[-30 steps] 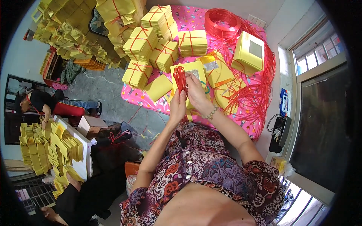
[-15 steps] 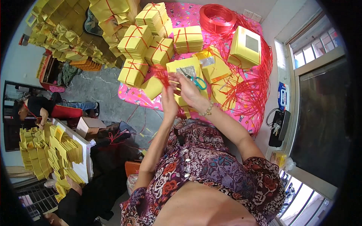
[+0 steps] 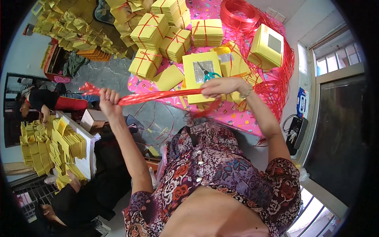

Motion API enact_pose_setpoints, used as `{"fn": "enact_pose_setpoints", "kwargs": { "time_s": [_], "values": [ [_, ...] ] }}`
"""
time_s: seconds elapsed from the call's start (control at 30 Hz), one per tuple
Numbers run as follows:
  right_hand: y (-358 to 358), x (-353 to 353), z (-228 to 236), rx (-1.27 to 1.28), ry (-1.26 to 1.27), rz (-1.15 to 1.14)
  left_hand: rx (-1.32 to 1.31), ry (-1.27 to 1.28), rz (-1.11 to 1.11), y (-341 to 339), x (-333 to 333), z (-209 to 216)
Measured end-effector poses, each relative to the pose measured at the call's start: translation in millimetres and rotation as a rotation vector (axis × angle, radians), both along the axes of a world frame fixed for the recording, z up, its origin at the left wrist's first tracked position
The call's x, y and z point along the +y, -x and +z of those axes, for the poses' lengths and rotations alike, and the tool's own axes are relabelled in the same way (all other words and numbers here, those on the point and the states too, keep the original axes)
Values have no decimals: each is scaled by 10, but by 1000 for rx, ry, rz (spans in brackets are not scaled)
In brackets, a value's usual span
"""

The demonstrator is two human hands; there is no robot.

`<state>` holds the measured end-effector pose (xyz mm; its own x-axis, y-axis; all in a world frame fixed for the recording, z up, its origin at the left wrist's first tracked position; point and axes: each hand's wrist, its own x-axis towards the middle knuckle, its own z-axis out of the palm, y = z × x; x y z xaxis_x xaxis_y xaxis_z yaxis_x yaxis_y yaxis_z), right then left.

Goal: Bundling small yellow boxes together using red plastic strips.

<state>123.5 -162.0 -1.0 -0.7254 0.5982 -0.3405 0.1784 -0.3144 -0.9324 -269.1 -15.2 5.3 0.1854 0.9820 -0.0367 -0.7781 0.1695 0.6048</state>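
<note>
Here the left hand (image 3: 107,99), fisted at nine o'clock, and the right hand (image 3: 219,86), pinching at three, pull a bundle of red plastic strings (image 3: 162,95) taut above the pink surface (image 3: 237,114), seemingly straightening it; next probably needs the green-handled scissors (image 3: 208,74).

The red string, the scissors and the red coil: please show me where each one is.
red string (image 3: 162,95), head view, middle of the stretched bundle
scissors (image 3: 208,72), head view, near the teal handles
red coil (image 3: 237,14), head view, left side of the loop

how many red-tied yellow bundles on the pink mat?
4 clearly on it: upper left, centre, lower left, right of centre. More at the top edge, partly cut off.
</note>
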Motion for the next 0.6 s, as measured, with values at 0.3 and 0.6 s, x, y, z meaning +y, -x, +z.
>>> {"fn": "enact_pose_setpoints", "kwargs": {
  "time_s": [0.3,0.6],
  "values": [
    [-1122,-413,163,-181,117,-109,225,244,477,1360,67,-828],
    [-1151,-435,40,-430,-12,-200,2037,102,5,1173,-202,-1866]
  ]
}}
